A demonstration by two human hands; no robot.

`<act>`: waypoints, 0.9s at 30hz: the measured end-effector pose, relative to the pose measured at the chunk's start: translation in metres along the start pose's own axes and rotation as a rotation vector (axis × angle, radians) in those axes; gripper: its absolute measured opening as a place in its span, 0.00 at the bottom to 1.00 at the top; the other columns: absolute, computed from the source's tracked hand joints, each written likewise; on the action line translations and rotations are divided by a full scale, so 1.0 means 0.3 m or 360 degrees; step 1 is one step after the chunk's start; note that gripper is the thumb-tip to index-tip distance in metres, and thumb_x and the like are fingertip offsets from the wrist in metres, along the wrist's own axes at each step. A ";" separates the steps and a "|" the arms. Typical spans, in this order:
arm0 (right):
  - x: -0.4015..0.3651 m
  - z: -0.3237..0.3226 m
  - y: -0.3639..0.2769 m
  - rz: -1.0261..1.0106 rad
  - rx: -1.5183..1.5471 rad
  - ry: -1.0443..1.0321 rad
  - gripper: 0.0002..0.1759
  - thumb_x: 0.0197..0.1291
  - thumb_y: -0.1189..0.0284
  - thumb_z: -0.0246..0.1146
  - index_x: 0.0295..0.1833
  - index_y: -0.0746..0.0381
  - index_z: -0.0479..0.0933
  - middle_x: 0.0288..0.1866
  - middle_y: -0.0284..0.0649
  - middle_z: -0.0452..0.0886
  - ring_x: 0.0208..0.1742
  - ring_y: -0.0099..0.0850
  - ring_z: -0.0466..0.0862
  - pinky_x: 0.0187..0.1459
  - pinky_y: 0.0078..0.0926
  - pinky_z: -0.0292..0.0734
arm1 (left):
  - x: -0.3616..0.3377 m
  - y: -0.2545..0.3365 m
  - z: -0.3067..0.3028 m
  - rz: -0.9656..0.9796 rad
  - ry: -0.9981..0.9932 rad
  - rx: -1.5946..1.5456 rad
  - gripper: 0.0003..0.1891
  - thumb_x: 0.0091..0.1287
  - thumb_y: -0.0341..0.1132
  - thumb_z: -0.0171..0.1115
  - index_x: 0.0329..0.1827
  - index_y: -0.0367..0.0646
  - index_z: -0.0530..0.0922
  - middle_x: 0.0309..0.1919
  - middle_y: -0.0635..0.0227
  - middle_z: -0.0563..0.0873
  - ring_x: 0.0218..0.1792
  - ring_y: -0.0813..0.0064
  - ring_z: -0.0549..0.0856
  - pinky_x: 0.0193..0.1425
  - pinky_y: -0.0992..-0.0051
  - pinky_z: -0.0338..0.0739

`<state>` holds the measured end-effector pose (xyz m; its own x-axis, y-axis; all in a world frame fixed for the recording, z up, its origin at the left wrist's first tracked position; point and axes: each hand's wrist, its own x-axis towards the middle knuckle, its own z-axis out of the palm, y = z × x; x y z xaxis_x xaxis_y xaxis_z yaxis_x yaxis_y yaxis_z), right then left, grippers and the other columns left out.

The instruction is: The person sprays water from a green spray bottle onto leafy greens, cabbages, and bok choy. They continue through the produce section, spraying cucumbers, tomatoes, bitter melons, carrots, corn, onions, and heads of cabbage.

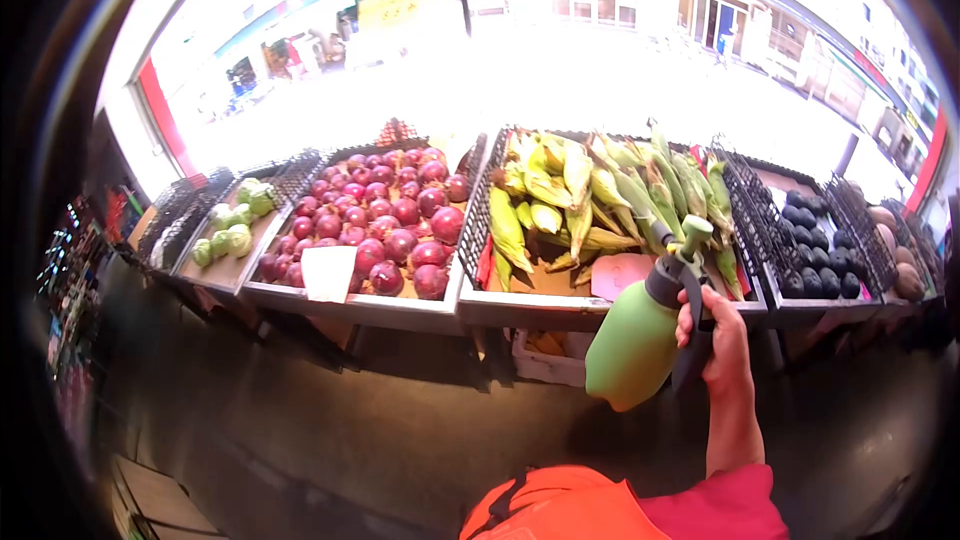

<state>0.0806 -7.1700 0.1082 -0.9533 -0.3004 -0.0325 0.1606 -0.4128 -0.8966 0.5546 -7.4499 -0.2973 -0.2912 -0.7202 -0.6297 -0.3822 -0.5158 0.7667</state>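
Note:
My right hand (722,335) is wrapped round the dark handle of a green spray bottle (632,348), held up in front of the corn bin. The bottle leans, its nozzle end pointing up and away from me over the ears of corn (570,180), some yellow-husked, some green. A pink card (620,274) lies at the bin's front edge, partly behind the bottle. Left of the corn, a bin holds many red onions (385,215), with a white card (329,272) at its front. My left hand is out of view.
Cabbages (232,240) sit in a bin at the left, and dark round produce (815,250) fills one at the right. Brownish produce (908,275) lies farther right. Under the corn stands a white crate (548,365). Beyond the stands is a bright street.

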 end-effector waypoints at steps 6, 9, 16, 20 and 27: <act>0.072 0.034 -0.064 -0.0129 -0.0293 0.0158 0.16 0.65 0.65 0.47 0.39 0.70 0.70 0.19 0.40 0.72 0.19 0.27 0.71 0.24 0.20 0.67 | 0.224 0.165 -0.001 0.0170 -0.0297 0.0166 0.05 0.60 0.34 0.57 0.37 0.45 0.77 0.24 0.74 0.78 0.24 0.82 0.74 0.25 0.80 0.69; 0.091 0.075 -0.072 -0.0129 -0.0431 0.0255 0.16 0.65 0.65 0.47 0.39 0.69 0.70 0.19 0.40 0.72 0.19 0.26 0.72 0.24 0.20 0.68 | 0.317 0.368 0.152 0.0246 -0.0377 0.0305 0.06 0.61 0.31 0.56 0.38 0.42 0.77 0.26 0.72 0.79 0.26 0.82 0.76 0.30 0.81 0.72; 0.101 0.138 -0.080 -0.0164 -0.0453 0.0557 0.25 0.65 0.53 0.46 0.36 0.67 0.71 0.15 0.38 0.70 0.14 0.24 0.69 0.19 0.18 0.67 | 0.393 1.009 0.810 0.0779 -0.1117 0.0778 0.10 0.62 0.30 0.56 0.42 0.34 0.77 0.33 0.65 0.83 0.38 0.76 0.81 0.44 0.78 0.75; 0.094 0.159 -0.096 -0.0115 -0.0391 0.0690 0.27 0.64 0.50 0.46 0.36 0.66 0.70 0.15 0.38 0.69 0.14 0.24 0.69 0.18 0.18 0.68 | 0.346 1.196 1.167 0.1064 -0.1755 0.0783 0.12 0.62 0.32 0.56 0.46 0.35 0.76 0.40 0.61 0.81 0.42 0.73 0.82 0.48 0.76 0.74; 0.139 0.117 -0.153 0.0035 -0.0531 0.0710 0.25 0.66 0.54 0.44 0.36 0.66 0.71 0.17 0.39 0.73 0.16 0.25 0.71 0.21 0.20 0.68 | 0.261 1.228 1.667 0.1734 -0.1717 0.1388 0.25 0.59 0.40 0.55 0.56 0.31 0.67 0.51 0.47 0.74 0.55 0.51 0.71 0.59 0.61 0.65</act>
<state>0.0424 -7.1937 0.1635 -0.9782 0.1175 -0.1714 0.1609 -0.0939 -0.9825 -0.0478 -7.4644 -0.1267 -0.9685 0.2489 0.0054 0.1539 0.5814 0.7989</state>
